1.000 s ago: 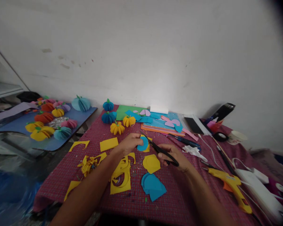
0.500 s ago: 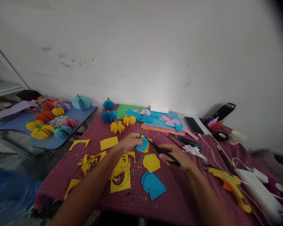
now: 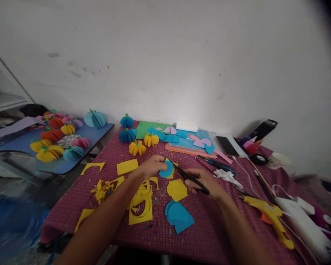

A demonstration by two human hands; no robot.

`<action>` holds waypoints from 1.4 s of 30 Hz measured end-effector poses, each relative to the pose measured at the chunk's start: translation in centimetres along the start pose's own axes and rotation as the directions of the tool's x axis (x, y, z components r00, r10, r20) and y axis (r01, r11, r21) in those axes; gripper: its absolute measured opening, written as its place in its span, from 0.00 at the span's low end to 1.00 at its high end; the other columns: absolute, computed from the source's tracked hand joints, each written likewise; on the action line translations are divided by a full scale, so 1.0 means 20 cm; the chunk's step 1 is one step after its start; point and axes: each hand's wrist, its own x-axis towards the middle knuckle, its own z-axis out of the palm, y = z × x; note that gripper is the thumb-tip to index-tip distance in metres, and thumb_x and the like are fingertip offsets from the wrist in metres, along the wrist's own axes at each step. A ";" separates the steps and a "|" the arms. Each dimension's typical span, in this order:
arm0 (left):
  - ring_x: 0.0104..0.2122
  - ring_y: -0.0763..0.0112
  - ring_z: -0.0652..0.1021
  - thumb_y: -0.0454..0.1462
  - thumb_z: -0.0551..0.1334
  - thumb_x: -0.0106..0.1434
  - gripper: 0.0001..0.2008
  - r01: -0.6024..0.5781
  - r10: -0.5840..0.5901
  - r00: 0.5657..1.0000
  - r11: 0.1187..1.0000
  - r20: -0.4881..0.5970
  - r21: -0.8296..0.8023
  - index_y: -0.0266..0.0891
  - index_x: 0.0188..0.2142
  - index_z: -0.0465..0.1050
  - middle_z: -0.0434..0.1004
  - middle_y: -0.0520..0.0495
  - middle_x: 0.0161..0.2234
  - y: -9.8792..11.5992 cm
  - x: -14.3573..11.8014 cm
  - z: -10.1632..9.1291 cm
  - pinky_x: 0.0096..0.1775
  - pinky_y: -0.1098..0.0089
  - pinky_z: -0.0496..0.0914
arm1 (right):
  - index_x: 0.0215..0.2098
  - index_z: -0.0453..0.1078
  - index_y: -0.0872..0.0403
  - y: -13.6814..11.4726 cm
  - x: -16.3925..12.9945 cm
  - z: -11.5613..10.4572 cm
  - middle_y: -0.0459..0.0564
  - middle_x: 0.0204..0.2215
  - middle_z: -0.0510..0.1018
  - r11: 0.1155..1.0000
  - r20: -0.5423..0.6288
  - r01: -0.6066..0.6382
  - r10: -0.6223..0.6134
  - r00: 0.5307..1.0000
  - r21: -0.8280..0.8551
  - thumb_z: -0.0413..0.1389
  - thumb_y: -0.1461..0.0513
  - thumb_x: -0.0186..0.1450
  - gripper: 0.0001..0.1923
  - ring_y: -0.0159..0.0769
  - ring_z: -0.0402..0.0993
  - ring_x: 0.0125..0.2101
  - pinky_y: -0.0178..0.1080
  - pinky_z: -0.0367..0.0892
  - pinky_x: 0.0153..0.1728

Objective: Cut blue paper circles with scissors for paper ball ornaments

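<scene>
Blue circle (image 3: 166,169): a paper disc backed by a yellow piece, held just above the checked red tablecloth (image 3: 204,235) near the middle of the table, between the two hands.
Blue offcuts (image 3: 178,216): a small pile of cut blue paper, nearest the table's front edge, below the hands.
Yellow scraps (image 3: 141,206): sheets with round holes cut out, lying under the left forearm.
Yellow disc (image 3: 177,189): a loose cut piece, just below the scissors.
Left hand (image 3: 151,166): fingers closed in a pinch on the left edge of the blue circle.
Right hand (image 3: 206,183): fingers curled through the handles of the scissors (image 3: 185,173), gripping them; the black blades point up and left, slightly parted, and meet the blue circle at its right edge.
Glue gun (image 3: 270,217): yellow, lying at the right side of the table.
Paper pumpkins (image 3: 137,148): yellow and blue folded figures, standing beyond the hands.
Coloured sheets (image 3: 182,141): green, blue and orange paper stacked at the far edge, against the wall.
</scene>
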 end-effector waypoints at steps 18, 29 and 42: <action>0.19 0.78 0.63 0.32 0.59 0.43 0.02 0.013 -0.011 1.000 0.987 -0.015 0.161 0.34 0.20 0.69 0.64 0.54 0.18 0.00 0.01 -0.02 0.22 0.74 0.57 | 0.44 0.70 0.57 0.00 -0.01 -0.03 0.44 0.24 0.69 0.999 0.029 -0.033 0.034 0.999 -0.037 0.62 0.52 0.58 0.22 0.25 0.59 0.19 0.30 0.54 0.18; 0.19 0.77 0.65 0.33 0.60 0.43 0.10 0.027 -0.037 0.998 0.982 0.048 0.189 0.31 0.27 0.76 0.69 0.50 0.20 -0.02 0.02 -0.03 0.22 0.74 0.58 | 0.44 0.71 0.56 -0.02 -0.03 -0.05 0.43 0.25 0.69 0.997 0.085 -0.034 0.040 0.996 -0.074 0.62 0.52 0.57 0.21 0.25 0.60 0.20 0.29 0.56 0.19; 0.19 0.77 0.64 0.34 0.59 0.44 0.10 0.044 -0.056 0.997 0.978 0.050 0.206 0.32 0.26 0.76 0.68 0.52 0.19 -0.01 0.01 -0.03 0.22 0.74 0.57 | 0.45 0.71 0.57 0.01 -0.02 -0.06 0.43 0.24 0.68 0.994 0.055 -0.067 0.072 0.996 -0.085 0.62 0.51 0.57 0.23 0.26 0.60 0.19 0.29 0.57 0.19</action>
